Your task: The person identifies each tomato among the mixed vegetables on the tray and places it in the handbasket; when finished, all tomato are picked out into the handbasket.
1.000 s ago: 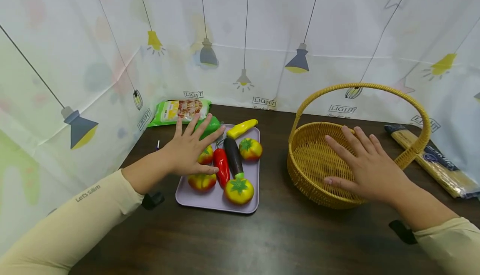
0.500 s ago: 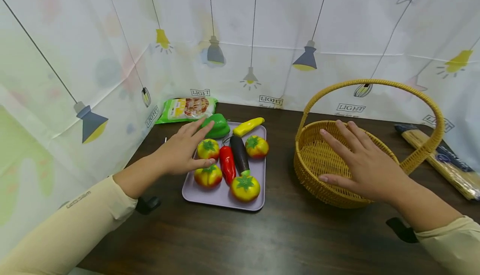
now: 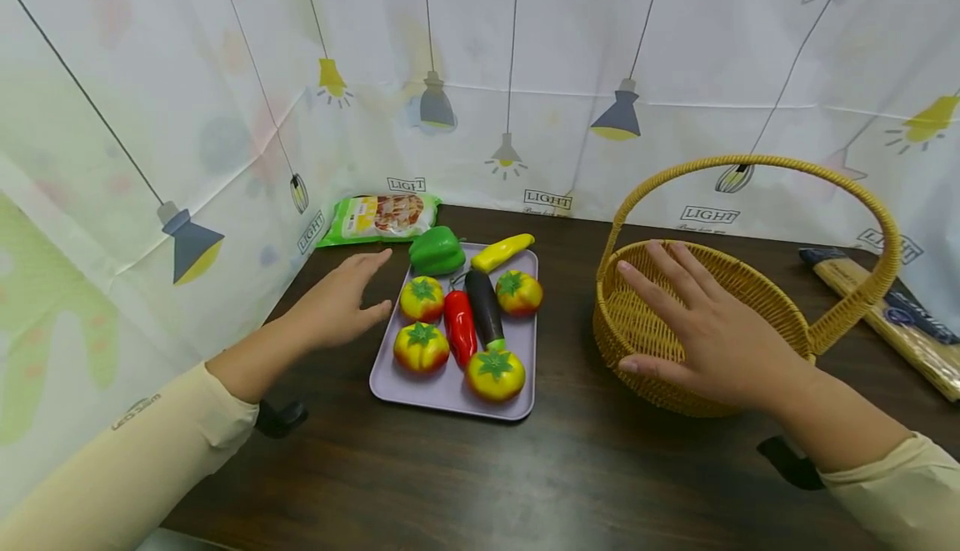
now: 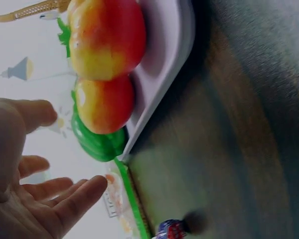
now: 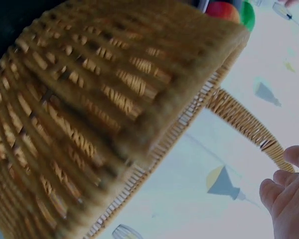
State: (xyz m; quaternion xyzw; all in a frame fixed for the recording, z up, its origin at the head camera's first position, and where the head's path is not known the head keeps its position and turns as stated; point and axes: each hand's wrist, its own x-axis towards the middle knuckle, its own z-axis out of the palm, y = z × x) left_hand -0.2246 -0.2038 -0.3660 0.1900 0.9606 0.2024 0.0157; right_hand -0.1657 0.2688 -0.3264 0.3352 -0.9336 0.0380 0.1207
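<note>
All four tomatoes (image 3: 422, 348) (head view only)

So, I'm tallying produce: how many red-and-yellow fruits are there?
4 visible, all on the tray: rear-left fruit, front-left fruit, front-right fruit, rear-right fruit. The right hand hides part of the basket.

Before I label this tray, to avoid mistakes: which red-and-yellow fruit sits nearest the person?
The front fruit, by the green end of the eggplant; the other three fruits sit farther back.

The right grip (image 3: 708, 338) hides part of the wicker basket (image 3: 632, 313).
</note>
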